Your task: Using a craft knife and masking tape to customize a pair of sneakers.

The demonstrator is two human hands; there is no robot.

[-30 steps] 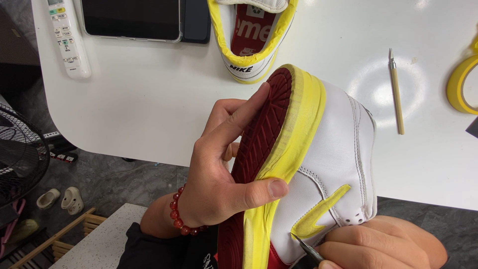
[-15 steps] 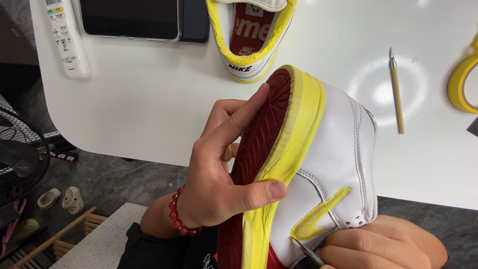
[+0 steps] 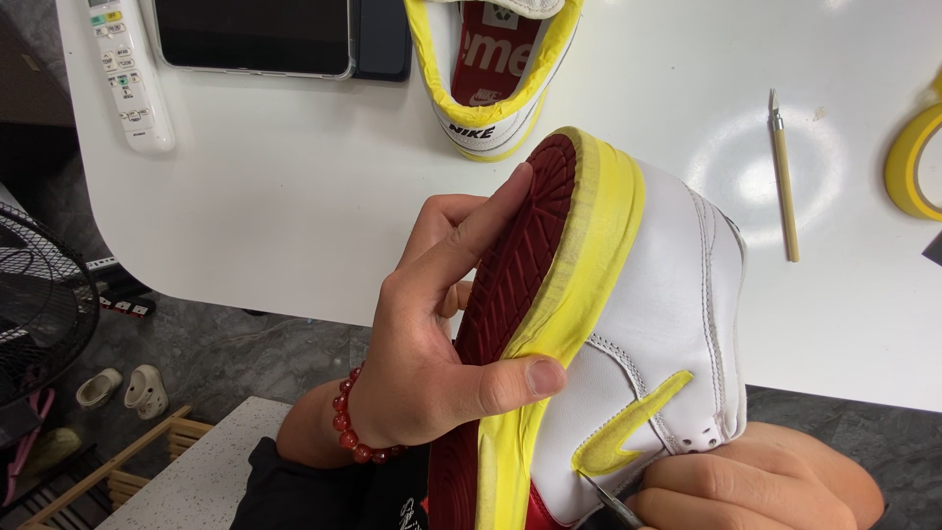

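Little had moved since the earlier frames. Head view: the white sneaker point(image 3: 648, 324) was held at 6 o'clock over the table point(image 3: 294, 196), clamped by the left hand point(image 3: 432, 344); the right hand point(image 3: 756, 481), at 5 o'clock, was closed on a thin blade tool point(image 3: 613, 503) touching the yellow tape point(image 3: 628, 432).

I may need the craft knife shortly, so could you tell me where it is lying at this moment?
In the head view, the craft knife lies on the white table at upper right, between the held white sneaker and the yellow tape roll.
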